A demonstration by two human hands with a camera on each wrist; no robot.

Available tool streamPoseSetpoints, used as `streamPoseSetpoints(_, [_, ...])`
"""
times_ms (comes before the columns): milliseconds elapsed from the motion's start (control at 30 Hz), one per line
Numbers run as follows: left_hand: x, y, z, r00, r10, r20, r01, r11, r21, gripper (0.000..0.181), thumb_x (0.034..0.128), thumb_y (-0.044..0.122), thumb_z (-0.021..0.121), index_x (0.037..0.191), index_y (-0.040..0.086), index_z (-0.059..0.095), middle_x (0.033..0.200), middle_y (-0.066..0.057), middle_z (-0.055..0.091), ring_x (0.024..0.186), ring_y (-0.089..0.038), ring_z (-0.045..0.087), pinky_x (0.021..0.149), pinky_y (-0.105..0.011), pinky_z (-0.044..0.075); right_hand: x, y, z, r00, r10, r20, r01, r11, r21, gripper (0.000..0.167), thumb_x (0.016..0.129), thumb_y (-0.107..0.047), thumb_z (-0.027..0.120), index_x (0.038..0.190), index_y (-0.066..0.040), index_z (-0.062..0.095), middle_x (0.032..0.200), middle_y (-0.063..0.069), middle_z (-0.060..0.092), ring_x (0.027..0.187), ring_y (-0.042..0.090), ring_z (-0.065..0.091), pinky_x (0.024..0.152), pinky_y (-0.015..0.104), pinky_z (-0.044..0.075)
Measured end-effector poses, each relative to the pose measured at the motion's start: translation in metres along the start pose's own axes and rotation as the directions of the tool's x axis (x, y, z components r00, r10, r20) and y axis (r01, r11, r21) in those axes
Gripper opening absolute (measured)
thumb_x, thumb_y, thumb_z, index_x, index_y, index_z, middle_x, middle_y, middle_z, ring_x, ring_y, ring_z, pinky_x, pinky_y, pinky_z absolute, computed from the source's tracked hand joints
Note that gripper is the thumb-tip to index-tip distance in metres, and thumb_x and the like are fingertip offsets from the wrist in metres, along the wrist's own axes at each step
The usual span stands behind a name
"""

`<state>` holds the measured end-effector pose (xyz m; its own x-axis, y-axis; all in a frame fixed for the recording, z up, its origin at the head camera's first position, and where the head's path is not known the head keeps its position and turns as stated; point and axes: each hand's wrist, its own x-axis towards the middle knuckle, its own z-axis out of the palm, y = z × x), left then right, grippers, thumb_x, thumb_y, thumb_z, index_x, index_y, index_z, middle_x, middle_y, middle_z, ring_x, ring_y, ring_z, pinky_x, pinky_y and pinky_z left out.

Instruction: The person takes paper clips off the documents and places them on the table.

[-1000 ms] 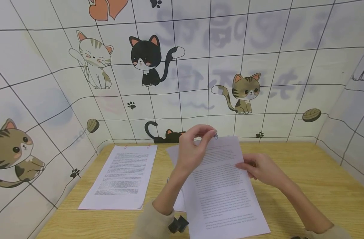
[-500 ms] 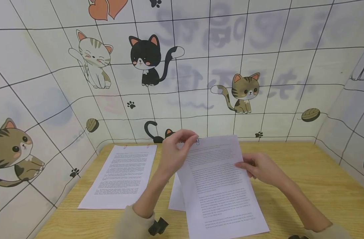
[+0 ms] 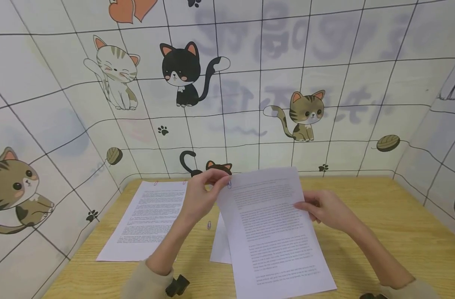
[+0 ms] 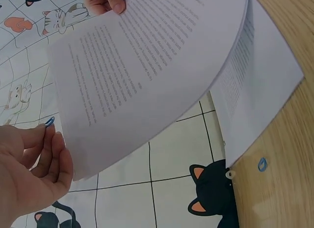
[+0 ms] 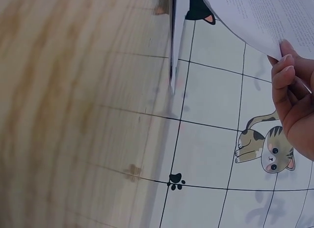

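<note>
1. Movement: since the frame half a second ago, the left hand [image 3: 201, 195] has shifted along the top edge towards 9 o'clock, taking the blue clip [image 3: 229, 184] with it. The right hand [image 3: 326, 211] has kept its place.
2. Hands: the left pinches the blue clip at the 11 o'clock corner of the raised sheets [image 3: 272, 232]; the right pinches their edge at 2 o'clock. The sheets stand tilted. The left wrist view suggests the clip is not yet on the paper.
3. Recommended practice: keep the right grip steady, square the layers, part the clip's loops and slide it straight over every layer. The paper bows, so an unsupported corner may buckle.
4. Surroundings: at 9 o'clock on the worktop [image 3: 365, 232] lies a loose clip [image 3: 209, 225]; beyond it, a printed stack [image 3: 141, 220] bears two pinkish clips [image 3: 155, 182].
5. Obstructions: the left forearm [image 3: 171, 243] covers part of that stack; the raised sheets hide most of a lower sheet [image 3: 221, 245].
</note>
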<state>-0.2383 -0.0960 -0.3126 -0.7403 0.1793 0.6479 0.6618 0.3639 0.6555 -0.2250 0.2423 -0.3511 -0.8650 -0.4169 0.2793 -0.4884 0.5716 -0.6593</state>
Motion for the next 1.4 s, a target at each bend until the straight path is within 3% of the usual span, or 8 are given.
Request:
streamPoseSetpoints(367, [-0.012, -0.012, -0.017, 0.99, -0.128, 0.053, 0.122, 0.988, 0.098, 0.008, 0.0898, 0.009, 0.077, 0.098, 0.008, 0.077, 0.087, 0.001, 0.074, 0.077, -0.014, 0.066, 0.072, -0.029, 0.052, 0.0, 0.002, 0.001, 1.0, 0.003, 0.004, -0.003, 1.0, -0.005, 0.006, 0.096, -0.011, 0.069, 0.101, -0.009, 0.071, 0.056, -0.007, 0.048, 0.048, 0.004, 0.043, 0.043, 0.02, 0.032])
streamPoseSetpoints(967, [-0.027, -0.05, -0.038, 0.95, -0.272, 0.153, 0.241, 0.951, 0.194, 0.005, 0.0916, 0.005, 0.074, 0.095, 0.004, 0.076, 0.081, 0.0, 0.073, 0.072, -0.012, 0.065, 0.068, -0.025, 0.052, 0.0, 0.002, 0.001, 1.0, 0.02, 0.01, -0.02, 1.0, 0.007, 0.007, 0.095, -0.01, 0.07, 0.102, -0.008, 0.071, 0.056, -0.007, 0.047, 0.047, 0.005, 0.042, 0.044, 0.02, 0.029])
streamPoseSetpoints(1100, [-0.031, -0.056, -0.041, 0.934, -0.316, 0.166, 0.276, 0.934, 0.226, 0.005, 0.0914, 0.005, 0.073, 0.094, 0.002, 0.075, 0.081, -0.001, 0.072, 0.071, -0.012, 0.063, 0.065, -0.025, 0.051, 0.0, 0.002, 0.001, 1.0, 0.022, 0.01, -0.022, 1.0, 0.008, 0.007, 0.095, -0.01, 0.07, 0.102, -0.008, 0.071, 0.056, -0.007, 0.047, 0.047, 0.005, 0.042, 0.044, 0.02, 0.028])
streamPoseSetpoints(1400, [-0.036, -0.065, -0.044, 0.881, -0.412, 0.233, 0.334, 0.89, 0.311, 0.003, 0.0911, 0.004, 0.073, 0.088, 0.004, 0.075, 0.077, 0.001, 0.069, 0.069, -0.012, 0.058, 0.062, -0.026, 0.046, 0.0, 0.002, 0.0, 0.999, 0.032, 0.013, -0.032, 0.999, 0.004, 0.007, 0.096, -0.011, 0.069, 0.103, -0.008, 0.071, 0.056, -0.005, 0.048, 0.047, 0.005, 0.042, 0.044, 0.02, 0.028])
